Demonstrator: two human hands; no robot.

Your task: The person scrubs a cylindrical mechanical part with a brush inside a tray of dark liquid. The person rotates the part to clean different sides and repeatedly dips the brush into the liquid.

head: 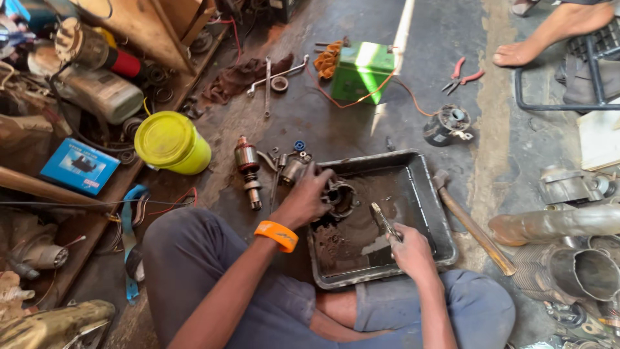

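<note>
A dark metal tray (426, 194) with dirty liquid lies on the floor in front of my crossed legs. My left hand (303, 197), with an orange wristband, grips a round greasy metal housing (342, 197) at the tray's left side. My right hand (410, 249) holds a small brush (384, 220) over the liquid, its tip pointing toward the housing.
A motor armature (248, 169) and small parts lie left of the tray. A hammer (471, 223) lies to its right. A yellow tub (171, 142), a green box (361, 70), red pliers (462, 74) and wrenches (271, 81) surround it. Another person's foot (549, 35) is at top right.
</note>
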